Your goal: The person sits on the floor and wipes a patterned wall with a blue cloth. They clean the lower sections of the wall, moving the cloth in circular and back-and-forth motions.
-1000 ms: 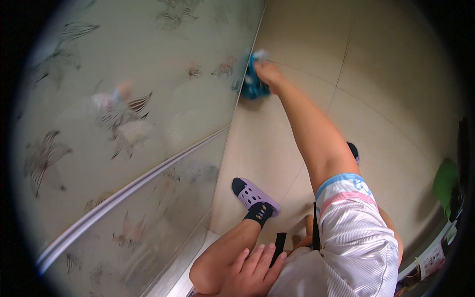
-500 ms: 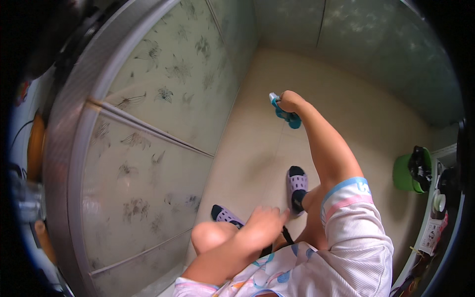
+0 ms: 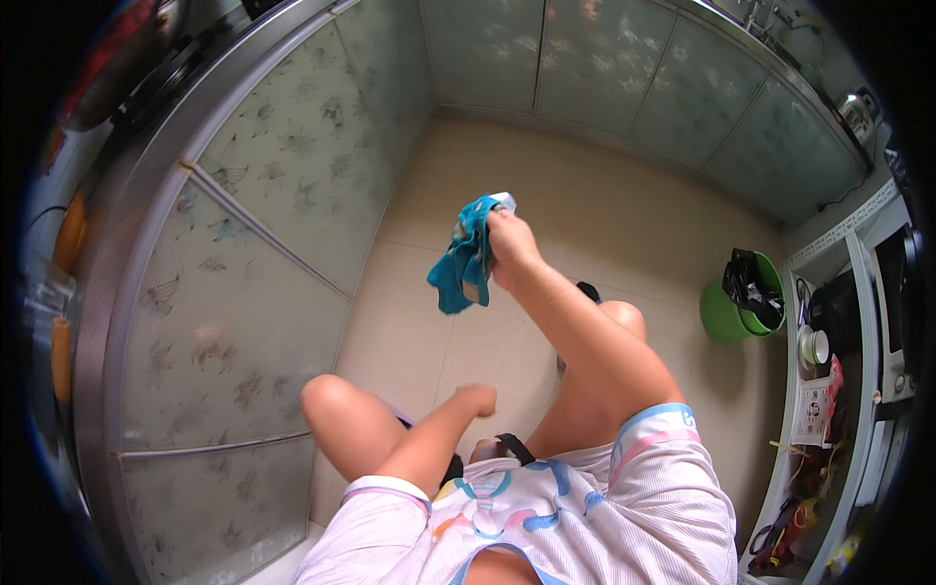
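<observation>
Right hand point(image 3: 509, 246) fisted around teal cleaning cloth point(image 3: 464, 257), cloth dangling left of and below knuckles; left hand point(image 3: 480, 398) loosely curled, holding nothing.

A home kitchen, seen from above.

Frosted glass cabinet doors with a leaf pattern point(image 3: 263, 244) run along the left and the top of the frame, under a grey counter edge point(image 3: 127, 224). The floor is of beige tiles point(image 3: 624, 224). At the right stand a green plastic bin with a black bag point(image 3: 743, 302) and a white open shelf with small household items point(image 3: 829, 390).
</observation>
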Demonstrator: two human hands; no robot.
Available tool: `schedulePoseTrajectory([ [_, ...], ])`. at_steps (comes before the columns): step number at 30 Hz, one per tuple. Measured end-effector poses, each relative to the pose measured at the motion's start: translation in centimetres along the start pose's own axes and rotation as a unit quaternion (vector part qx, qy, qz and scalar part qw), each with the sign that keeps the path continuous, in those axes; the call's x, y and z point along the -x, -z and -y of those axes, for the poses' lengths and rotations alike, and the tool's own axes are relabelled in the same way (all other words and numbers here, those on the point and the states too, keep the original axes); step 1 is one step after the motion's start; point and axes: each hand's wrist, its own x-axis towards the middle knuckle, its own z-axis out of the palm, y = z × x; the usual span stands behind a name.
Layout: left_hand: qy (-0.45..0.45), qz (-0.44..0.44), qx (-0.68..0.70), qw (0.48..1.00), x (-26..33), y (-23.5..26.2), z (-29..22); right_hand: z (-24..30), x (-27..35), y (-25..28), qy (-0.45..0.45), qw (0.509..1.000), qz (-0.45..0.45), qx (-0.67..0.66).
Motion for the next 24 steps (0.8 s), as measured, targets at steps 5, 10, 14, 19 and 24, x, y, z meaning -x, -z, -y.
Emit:
schedulePoseTrajectory([
  [5,-0.133,0.195,0.156,0.959,-3.0,-10.0,-2.0,1.4,0.5,3.1,-0.030,0.999,-0.024,-0.015],
  [10,-0.195,0.203,0.052,0.958,-3.5,-11.2,-2.9,-0.4,-1.0,6.3,-0.093,0.992,-0.073,-0.038],
  [14,-0.250,0.190,0.078,0.946,-2.8,-12.6,-0.2,2.8,-1.9,6.0,-0.137,0.982,-0.073,-0.106],
  [19,-0.143,0.224,0.292,0.919,-3.4,-4.5,-2.8,5.5,-7.2,10.1,-0.182,0.963,-0.154,-0.129],
  [24,-0.206,0.200,0.161,0.944,-8.5,3.4,-1.0,10.1,-14.8,11.3,-0.168,0.979,-0.094,-0.068],
])
